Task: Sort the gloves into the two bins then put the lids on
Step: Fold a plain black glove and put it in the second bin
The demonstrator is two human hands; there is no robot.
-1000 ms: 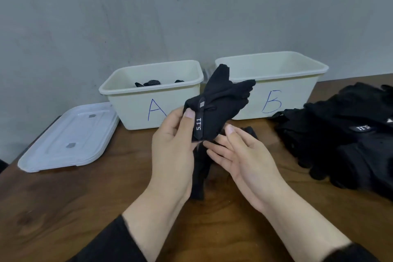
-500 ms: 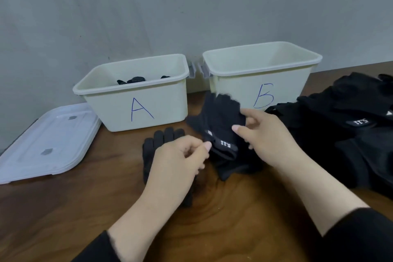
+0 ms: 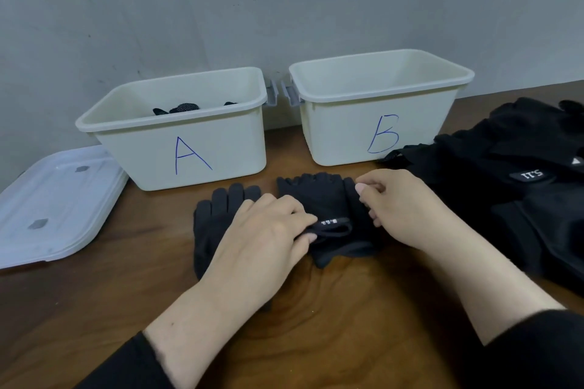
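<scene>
A black fingerless glove (image 3: pixel 319 199) lies flat on the wooden table in front of the gap between bin A (image 3: pixel 221 164) and bin B (image 3: pixel 341 142). My left hand (image 3: pixel 265 237) pinches its wrist strap, the one with the small white label. My right hand (image 3: pixel 404 208) has its fingers curled on the glove's right edge. A black full-finger glove (image 3: pixel 218 208) lies to the left, partly under my left hand. Bin A holds dark gloves (image 3: pixel 183 108). No glove shows inside bin B, though its floor is hidden.
A pile of black gloves (image 3: pixel 521 199) covers the table's right side, up to bin B's corner. Stacked translucent white lids (image 3: pixel 57 199) lie at the left beside bin A. A grey wall stands right behind the bins.
The fingerless glove, held up in the air a second ago, now lies flat on the table. Both hands came down with it, and my left hand took the strap.
</scene>
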